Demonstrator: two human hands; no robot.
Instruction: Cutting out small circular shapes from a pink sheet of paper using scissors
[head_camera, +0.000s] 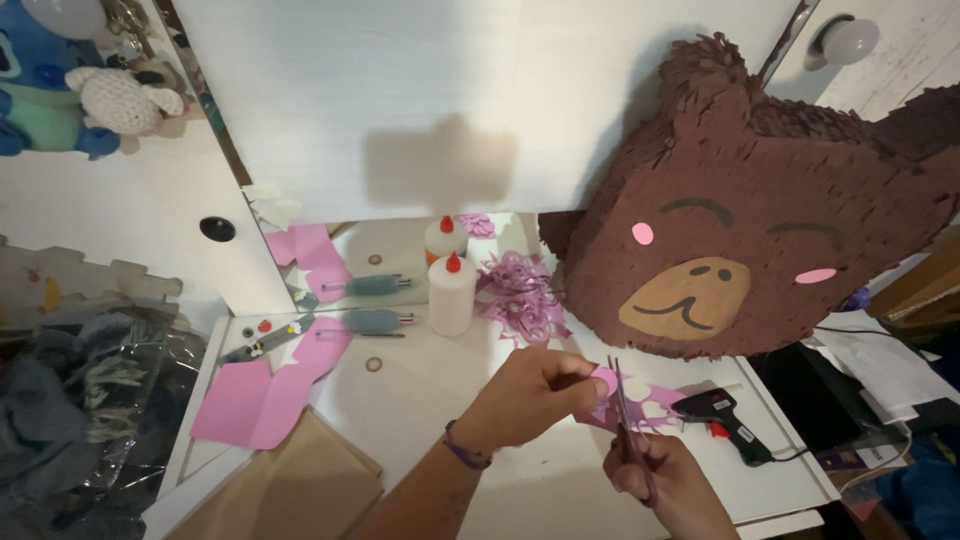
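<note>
Pink paper (607, 383), scalloped along its cut edge, sits over a white table (430, 400) set against a mirror (390, 255). A brown bear piñata (740, 220) overhangs the right side and a glue bottle (452, 293) stands behind, leaving bare room ahead of the hands. Left hand (525, 395) has its fingers pinched together on the paper; right hand (665, 480) is clamped around scissors (625, 425), whose blades meet the paper.

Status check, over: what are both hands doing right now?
Left hand pinching pink paper piece. Right hand gripping scissors, blades at the paper. Glue gun lying close right, not touching.
</note>
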